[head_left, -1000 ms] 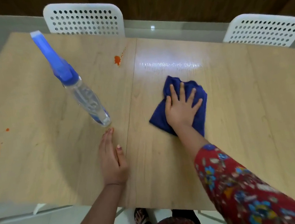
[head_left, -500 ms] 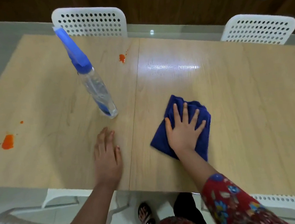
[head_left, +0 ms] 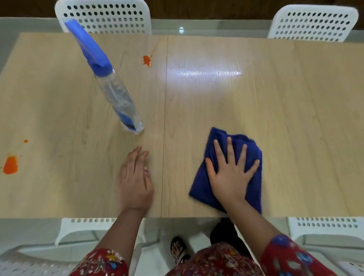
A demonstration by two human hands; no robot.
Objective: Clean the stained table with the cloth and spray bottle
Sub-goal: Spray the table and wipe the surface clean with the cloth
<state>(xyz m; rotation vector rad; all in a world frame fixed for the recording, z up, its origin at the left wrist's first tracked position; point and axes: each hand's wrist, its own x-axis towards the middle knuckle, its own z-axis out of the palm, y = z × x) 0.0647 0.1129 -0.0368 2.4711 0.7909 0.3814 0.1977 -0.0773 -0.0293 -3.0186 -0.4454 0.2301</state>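
Note:
A folded blue cloth (head_left: 255, 188) lies near the front edge of the wooden table (head_left: 288, 113). My right hand (head_left: 231, 173) presses flat on it with fingers spread. My left hand (head_left: 135, 180) rests flat on the bare table to the cloth's left, holding nothing. A clear spray bottle (head_left: 116, 93) with a blue trigger head stands upright just beyond my left hand. An orange stain (head_left: 10, 165) marks the table at the far left, with a tiny spot beyond it. A smaller orange stain (head_left: 147, 60) sits at the back, near the table's middle seam.
Two white perforated chairs stand at the far side, one at the left (head_left: 104, 16) and one at the right (head_left: 311, 23). More white chairs (head_left: 325, 230) are tucked under the near edge. My foot (head_left: 178, 248) shows on the floor below.
My right hand has dragged the cloth toward me, close to the table's front edge. My left hand stays flat on the table. The bottle has not moved on the table.

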